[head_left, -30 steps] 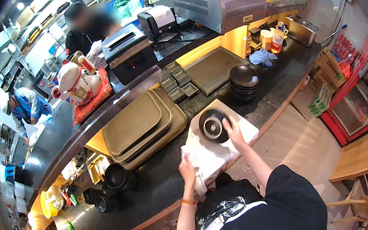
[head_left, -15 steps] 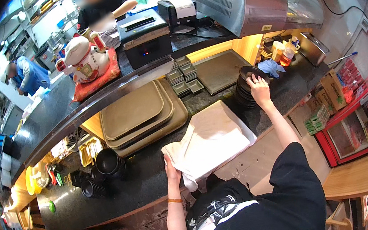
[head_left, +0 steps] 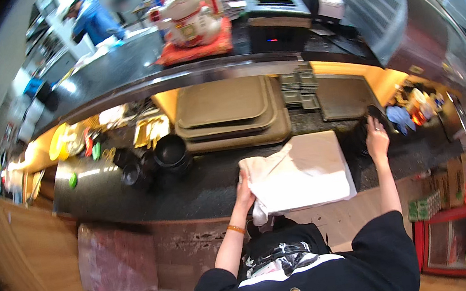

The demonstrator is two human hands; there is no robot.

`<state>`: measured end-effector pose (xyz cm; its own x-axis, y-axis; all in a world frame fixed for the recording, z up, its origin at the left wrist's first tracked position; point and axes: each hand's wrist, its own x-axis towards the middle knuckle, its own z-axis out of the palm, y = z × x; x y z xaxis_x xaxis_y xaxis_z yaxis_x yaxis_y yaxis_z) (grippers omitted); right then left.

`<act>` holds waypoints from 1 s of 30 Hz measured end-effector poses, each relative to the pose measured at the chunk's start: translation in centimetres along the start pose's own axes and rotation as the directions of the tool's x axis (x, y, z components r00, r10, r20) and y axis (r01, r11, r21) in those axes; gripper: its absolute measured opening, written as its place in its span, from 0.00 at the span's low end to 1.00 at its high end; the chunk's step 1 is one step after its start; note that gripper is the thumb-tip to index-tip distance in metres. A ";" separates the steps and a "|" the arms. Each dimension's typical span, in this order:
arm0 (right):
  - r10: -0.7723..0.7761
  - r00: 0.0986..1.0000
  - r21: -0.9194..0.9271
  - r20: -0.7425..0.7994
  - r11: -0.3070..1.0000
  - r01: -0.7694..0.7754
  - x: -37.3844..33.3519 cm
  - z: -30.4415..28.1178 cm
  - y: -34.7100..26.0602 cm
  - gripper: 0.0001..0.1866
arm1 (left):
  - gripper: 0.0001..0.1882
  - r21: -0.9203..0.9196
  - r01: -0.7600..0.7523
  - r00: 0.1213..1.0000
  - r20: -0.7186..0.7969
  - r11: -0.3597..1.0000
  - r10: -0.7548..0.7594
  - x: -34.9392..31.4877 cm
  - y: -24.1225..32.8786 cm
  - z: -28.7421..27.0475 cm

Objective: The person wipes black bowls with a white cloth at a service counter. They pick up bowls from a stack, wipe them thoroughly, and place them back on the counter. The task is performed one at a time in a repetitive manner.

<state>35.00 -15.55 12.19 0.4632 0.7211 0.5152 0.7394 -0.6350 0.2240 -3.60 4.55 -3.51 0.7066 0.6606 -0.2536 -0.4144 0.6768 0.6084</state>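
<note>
A cream cloth (head_left: 300, 166) lies over a shallow white tub (head_left: 349, 189) at the counter's front edge, hiding what is inside. My left hand (head_left: 244, 191) is closed around the tub's left side, gripping the cloth against it. On the tub's right stands a stack of black dishes (head_left: 356, 140), dark and partly blurred. My right hand (head_left: 377, 138) is at this stack with its fingers bent over a black dish (head_left: 377, 114) on top. How far that dish is off the stack cannot be made out.
Brown serving trays (head_left: 221, 103) are piled behind the tub, beside small square dishes (head_left: 299, 87). Black bowls (head_left: 171, 152) stand to the left. A raised ledge (head_left: 177, 81) with a cat figurine (head_left: 189, 24) runs behind. A blue cloth (head_left: 400, 119) and bottles (head_left: 417, 100) lie right.
The whole view has swung left, so the counter sits further right and more level. Both hands stay at the same things; my right hand's fingers remain on the black dish.
</note>
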 end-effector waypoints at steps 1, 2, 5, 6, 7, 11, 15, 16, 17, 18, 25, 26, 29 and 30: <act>0.020 1.000 0.016 0.014 1.000 -0.021 -0.1 -0.1 -0.2 0.20 | 0.37 -0.024 0.000 1.000 0.022 1.000 0.001 0.2 -0.2 -0.2; 0.015 1.000 -0.030 0.026 0.999 -0.014 -0.6 0.5 0.3 0.20 | 0.37 -0.049 0.012 0.999 0.045 0.999 -0.010 0.4 -0.4 -0.3; 0.001 0.999 -0.123 0.037 0.992 0.003 -1.1 1.4 0.0 0.21 | 0.37 -0.089 0.024 0.999 0.043 0.996 -0.020 0.3 1.2 -1.0; 0.041 0.996 -0.107 0.077 0.994 -0.032 -1.1 1.6 -0.3 0.22 | 0.37 -0.088 0.007 0.999 0.045 0.996 -0.003 0.3 2.1 -1.3; 0.040 0.999 -0.148 -0.012 0.988 -0.041 -1.0 1.1 -1.0 0.22 | 0.37 -0.090 -0.008 0.998 0.054 0.996 0.013 0.5 3.0 -1.8; 0.031 0.973 0.098 -0.228 0.995 -0.008 1.0 -2.1 -8.4 0.17 | 0.39 -0.100 -0.014 1.000 0.011 0.995 0.015 1.1 5.6 -4.2; -0.069 0.993 0.866 0.094 0.498 -0.047 1.7 -5.9 -24.7 0.10 | 0.35 -0.102 -0.007 1.000 -0.012 0.995 0.006 0.5 6.3 -4.7; -0.149 0.989 0.937 0.003 0.345 0.049 1.5 -3.8 -28.4 0.10 | 0.33 -0.113 0.013 0.999 0.031 0.993 -0.010 0.3 6.2 -4.5; -0.231 0.968 0.965 0.100 0.259 -0.038 1.6 -3.5 -32.6 0.14 | 0.31 -0.124 0.029 0.998 0.061 0.992 -0.022 -0.1 6.2 -4.9; -0.302 0.933 0.970 0.196 0.196 -0.141 1.8 -3.2 -36.4 0.19 | 0.27 -0.201 0.044 0.995 0.097 0.978 -0.025 -0.5 6.3 -4.8; -0.493 0.609 0.769 0.621 0.234 -0.595 6.6 -7.3 -51.6 0.31 | 0.23 -0.003 0.146 0.979 -0.143 0.989 -0.145 -0.6 5.8 -6.5; -0.504 0.603 0.770 0.619 0.238 -0.591 6.7 -6.7 -52.4 0.31 | 0.24 -0.023 0.150 0.978 -0.143 0.988 -0.152 -0.5 5.9 -6.7; -0.516 0.600 0.773 0.611 0.228 -0.592 7.0 -3.8 -52.5 0.31 | 0.22 -0.044 0.146 0.986 -0.073 0.988 -0.149 -0.5 6.4 -4.7; -0.530 0.605 0.779 0.594 0.191 -0.598 6.9 -4.4 -52.4 0.32 | 0.23 -0.026 0.169 0.980 -0.098 0.985 -0.171 -1.0 6.6 -4.7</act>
<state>-2.69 21.46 7.61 0.1786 0.9374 -0.2989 0.2446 -0.3366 -0.9093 -9.74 9.94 -2.77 0.7076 0.5639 -0.4259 -0.3040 0.7870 0.5368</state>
